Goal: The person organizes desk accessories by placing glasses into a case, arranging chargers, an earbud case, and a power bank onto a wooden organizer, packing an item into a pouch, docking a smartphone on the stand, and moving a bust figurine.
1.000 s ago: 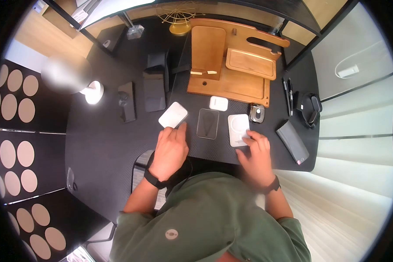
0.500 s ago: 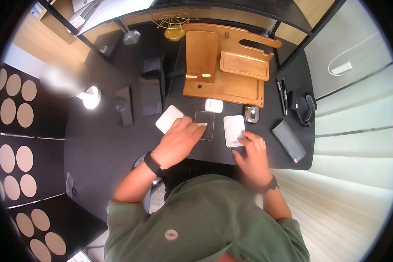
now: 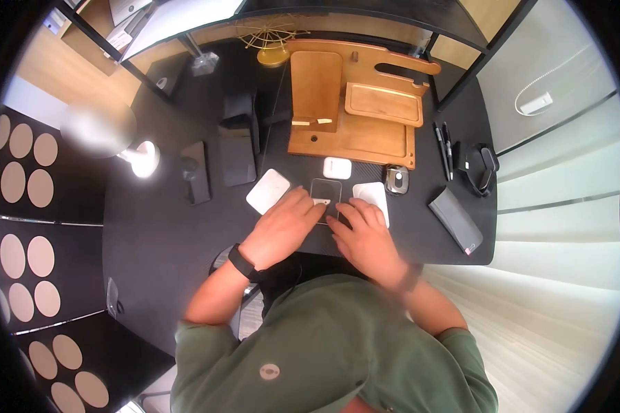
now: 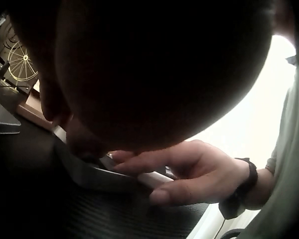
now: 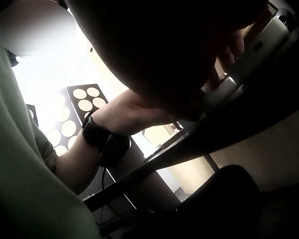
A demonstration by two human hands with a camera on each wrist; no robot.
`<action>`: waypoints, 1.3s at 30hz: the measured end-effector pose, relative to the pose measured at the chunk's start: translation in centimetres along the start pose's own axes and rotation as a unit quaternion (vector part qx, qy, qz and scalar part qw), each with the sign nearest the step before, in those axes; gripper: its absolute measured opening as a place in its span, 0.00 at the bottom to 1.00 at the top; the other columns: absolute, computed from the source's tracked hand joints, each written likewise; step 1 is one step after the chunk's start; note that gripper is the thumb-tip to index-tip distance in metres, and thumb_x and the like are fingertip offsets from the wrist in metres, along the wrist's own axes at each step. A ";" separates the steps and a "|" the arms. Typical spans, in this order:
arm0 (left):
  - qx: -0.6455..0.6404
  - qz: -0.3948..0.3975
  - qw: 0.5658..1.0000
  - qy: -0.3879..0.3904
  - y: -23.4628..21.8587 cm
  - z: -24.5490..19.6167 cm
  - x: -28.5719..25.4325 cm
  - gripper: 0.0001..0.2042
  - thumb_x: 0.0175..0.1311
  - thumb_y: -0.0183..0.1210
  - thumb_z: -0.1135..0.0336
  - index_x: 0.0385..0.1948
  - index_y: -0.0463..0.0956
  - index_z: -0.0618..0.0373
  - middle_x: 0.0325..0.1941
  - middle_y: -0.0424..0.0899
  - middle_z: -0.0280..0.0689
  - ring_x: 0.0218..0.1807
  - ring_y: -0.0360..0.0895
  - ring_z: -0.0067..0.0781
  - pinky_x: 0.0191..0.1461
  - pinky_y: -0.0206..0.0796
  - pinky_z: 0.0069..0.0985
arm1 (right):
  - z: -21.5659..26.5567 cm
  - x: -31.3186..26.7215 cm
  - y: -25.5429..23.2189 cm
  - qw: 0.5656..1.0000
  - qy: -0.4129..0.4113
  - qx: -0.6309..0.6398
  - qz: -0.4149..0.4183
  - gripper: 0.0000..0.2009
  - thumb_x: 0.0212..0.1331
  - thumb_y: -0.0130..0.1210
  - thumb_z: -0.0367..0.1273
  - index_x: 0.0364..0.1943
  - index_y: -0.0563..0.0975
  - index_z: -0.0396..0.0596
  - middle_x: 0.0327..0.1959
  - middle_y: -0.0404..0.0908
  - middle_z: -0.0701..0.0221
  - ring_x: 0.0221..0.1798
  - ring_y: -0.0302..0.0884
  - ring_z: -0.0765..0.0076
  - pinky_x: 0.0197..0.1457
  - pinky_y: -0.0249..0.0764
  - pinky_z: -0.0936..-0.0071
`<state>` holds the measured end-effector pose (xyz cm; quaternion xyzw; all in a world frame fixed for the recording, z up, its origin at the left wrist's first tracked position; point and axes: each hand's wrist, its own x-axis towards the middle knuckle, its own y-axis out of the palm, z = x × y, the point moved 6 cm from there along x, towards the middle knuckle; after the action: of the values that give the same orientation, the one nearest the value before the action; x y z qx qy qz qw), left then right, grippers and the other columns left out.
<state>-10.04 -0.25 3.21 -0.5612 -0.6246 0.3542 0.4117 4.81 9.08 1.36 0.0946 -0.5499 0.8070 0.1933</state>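
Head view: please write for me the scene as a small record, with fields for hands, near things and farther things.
left hand: fingers over the clear flat case; grip unclear
right hand: fingers at the same case's right side; grip unclear
at left fingertips: small pale piece
either side: left white slab, right white slab, the latter partly hidden
beyond case: small white box, then wooden stand
far right: two pens, dark pouch

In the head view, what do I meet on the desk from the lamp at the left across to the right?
White lamp, dark flat device, plain white pad, clear-edged case, white card, silver-and-black gadget, pens, black looped band.
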 end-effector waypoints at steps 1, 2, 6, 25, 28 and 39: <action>0.010 0.005 1.000 0.005 -0.1 0.1 0.0 0.24 0.58 0.61 0.82 0.60 0.82 0.65 0.53 0.84 0.44 0.64 0.78 0.51 0.72 0.74 0.41 | -0.1 -0.1 0.1 1.000 -0.011 -0.018 -0.007 0.20 0.57 0.71 0.30 0.56 0.88 0.50 0.65 0.80 0.65 0.72 0.73 0.50 0.75 0.71 0.52; 0.019 0.011 1.000 0.011 -0.1 0.2 0.1 0.23 0.59 0.61 0.81 0.60 0.82 0.65 0.54 0.84 0.44 0.66 0.79 0.51 0.74 0.74 0.42 | -0.3 -0.3 0.2 1.000 -0.010 -0.018 -0.005 0.20 0.57 0.71 0.30 0.56 0.88 0.50 0.65 0.80 0.65 0.72 0.73 0.50 0.75 0.71 0.52; 0.075 -0.011 0.995 0.062 -0.2 0.5 0.6 0.21 0.63 0.60 0.77 0.60 0.82 0.65 0.54 0.83 0.45 0.68 0.78 0.51 0.78 0.73 0.42 | -0.7 -0.5 0.4 1.000 -0.010 0.013 0.009 0.23 0.53 0.71 0.26 0.57 0.88 0.49 0.68 0.80 0.63 0.73 0.74 0.50 0.75 0.71 0.50; 0.113 -0.029 0.992 0.049 0.6 2.0 2.3 0.20 0.65 0.61 0.68 0.59 0.85 0.51 0.53 0.83 0.35 0.59 0.80 0.41 0.62 0.77 0.38 | -1.4 -1.0 0.7 0.998 -0.013 0.040 -0.037 0.19 0.53 0.71 0.27 0.52 0.90 0.51 0.62 0.84 0.66 0.70 0.79 0.55 0.75 0.71 0.53; 0.083 -0.036 0.995 0.030 0.8 1.6 2.1 0.21 0.62 0.63 0.71 0.59 0.85 0.51 0.58 0.83 0.38 0.60 0.82 0.44 0.61 0.79 0.39 | -1.4 -1.0 0.5 0.998 -0.011 0.042 -0.036 0.19 0.53 0.71 0.26 0.52 0.90 0.51 0.62 0.84 0.66 0.70 0.79 0.56 0.75 0.71 0.53; -0.054 -0.076 0.995 -0.032 2.2 1.3 0.4 0.21 0.71 0.73 0.61 0.65 0.86 0.51 0.81 0.71 0.56 0.78 0.70 0.66 0.80 0.68 0.51 | -1.4 -1.0 0.5 0.998 -0.004 0.042 -0.047 0.17 0.55 0.71 0.27 0.50 0.91 0.51 0.61 0.84 0.68 0.69 0.80 0.57 0.74 0.71 0.54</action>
<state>-10.36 0.39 0.76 -0.5218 -0.6967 0.3056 0.3859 5.60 10.01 0.03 0.1315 -0.5111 0.8192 0.2244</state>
